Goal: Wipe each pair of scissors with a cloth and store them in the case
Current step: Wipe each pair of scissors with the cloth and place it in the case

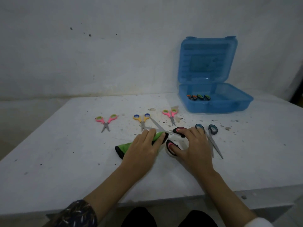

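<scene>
So, biggest stuff first:

table (65, 153): white, matte, speckled with dark grit; fills the lower half of the frame, so everything's within easy reach.
case (216, 102): see-through blue plastic, upper right, lid propped up against the wall so it's ready to load. Two pairs already inside, only the handles show.
cloth (126, 147): green with a dark edge, soft, bunched mid-frame and pinched over one blade.
left hand (144, 145): closed on the cloth, squeezing it round the steel, looks like mid-wipe.
right hand (193, 145): fingers curled through the loops, holding the black scissors (179, 130) splayed open so each blade can be reached.
teal scissors (211, 136): long blades, just right of that hand, waiting.
yellow scissors (141, 119): centre, small.
pink scissors (106, 121): two small pairs, left and centre-right, plastic grips, not yet done I'd guess.
</scene>
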